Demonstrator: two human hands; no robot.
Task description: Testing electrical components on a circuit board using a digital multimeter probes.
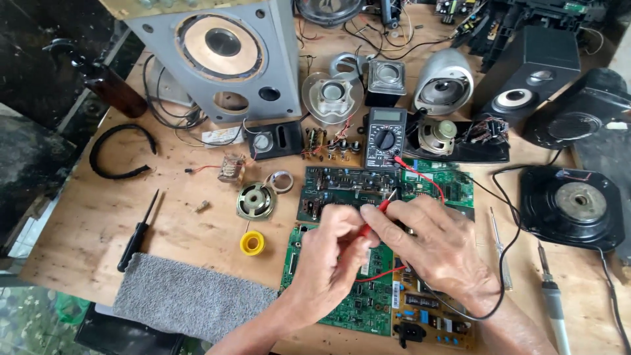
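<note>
My left hand (332, 253) pinches a red multimeter probe (379, 210) whose tip touches a dark green circuit board (335, 185). My right hand (437, 243) grips a second probe, mostly hidden under the fingers, over the same board. Red and black leads run from the probes to a black multimeter (384, 138) just behind the board. Under my wrists lie a green circuit board (358, 302) and a yellowish power board (434, 322).
A grey speaker cabinet (223, 56), several loose speaker drivers and black speakers (532, 69) crowd the back of the wooden table (85, 223). A screwdriver (137, 233), grey towel (184, 296) and solder spool (252, 242) lie left; a soldering iron (551, 296) lies right.
</note>
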